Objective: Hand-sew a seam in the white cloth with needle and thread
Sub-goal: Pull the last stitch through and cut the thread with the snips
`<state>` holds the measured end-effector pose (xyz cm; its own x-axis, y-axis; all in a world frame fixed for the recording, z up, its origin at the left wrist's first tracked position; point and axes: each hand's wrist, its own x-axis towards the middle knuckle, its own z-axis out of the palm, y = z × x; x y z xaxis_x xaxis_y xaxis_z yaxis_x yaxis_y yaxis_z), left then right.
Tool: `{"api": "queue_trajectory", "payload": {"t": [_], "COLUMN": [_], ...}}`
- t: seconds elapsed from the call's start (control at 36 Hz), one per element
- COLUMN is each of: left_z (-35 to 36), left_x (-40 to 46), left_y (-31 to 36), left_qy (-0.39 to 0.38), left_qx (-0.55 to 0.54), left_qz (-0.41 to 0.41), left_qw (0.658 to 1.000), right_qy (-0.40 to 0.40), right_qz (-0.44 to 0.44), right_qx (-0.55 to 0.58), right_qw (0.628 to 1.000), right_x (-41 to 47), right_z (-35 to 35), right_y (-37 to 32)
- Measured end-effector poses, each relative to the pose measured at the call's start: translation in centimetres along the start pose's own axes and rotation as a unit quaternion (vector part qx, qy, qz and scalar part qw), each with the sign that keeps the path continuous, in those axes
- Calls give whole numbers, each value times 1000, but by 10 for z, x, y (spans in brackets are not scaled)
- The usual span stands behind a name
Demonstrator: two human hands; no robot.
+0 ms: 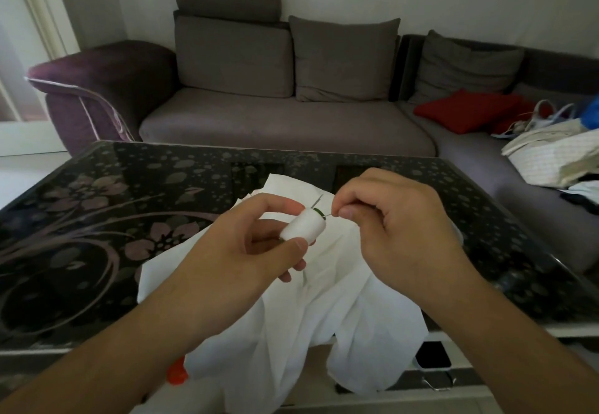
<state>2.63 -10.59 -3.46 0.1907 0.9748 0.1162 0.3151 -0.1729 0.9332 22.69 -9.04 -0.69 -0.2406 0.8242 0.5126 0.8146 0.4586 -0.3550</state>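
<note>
At frame centre the left hand (259, 241) grips a white spool (303, 224); the right hand (389, 222) pinches what looks like a needle (329, 216) at the spool's tip, above the cloth (324, 316) draped over the table (97, 219).

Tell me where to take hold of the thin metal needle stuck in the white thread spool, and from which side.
Pinch the thin metal needle on its bare upper shaft, coming from above and behind. It slants up out of the green-rimmed end of the white thread spool, which the left hand holds. The right hand crowds the right side, pinching something fine.
</note>
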Motion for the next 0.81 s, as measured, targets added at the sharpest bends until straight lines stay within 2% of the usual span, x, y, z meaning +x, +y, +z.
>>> {"api": "queue_trajectory", "payload": {"t": [0.33, 0.53, 0.58, 0.72, 0.81], "left_z": [-9, -19, -20, -17, -18], "left_x": [-5, 0, 2, 4, 4], "left_y": [-4, -9, -9, -10, -10], "left_qy": [-12, -10, -4, -5, -3], "left_qx": [59, 46, 33, 46, 58], "left_qz": [42, 32, 27, 24, 23], "left_qw": [997, 998, 999, 999, 998], "right_qy": [-20, -69, -76, -100, -84], "right_qz": [-38, 88, 100, 59, 50], "right_qx": [16, 117, 140, 96, 72], "right_qw": [999, 987, 982, 989, 993], "right_x": [-7, -8, -8, -11, -11], "right_z": [8, 12, 7, 1, 3], "right_y": [1, -5, -3, 5, 10]}}
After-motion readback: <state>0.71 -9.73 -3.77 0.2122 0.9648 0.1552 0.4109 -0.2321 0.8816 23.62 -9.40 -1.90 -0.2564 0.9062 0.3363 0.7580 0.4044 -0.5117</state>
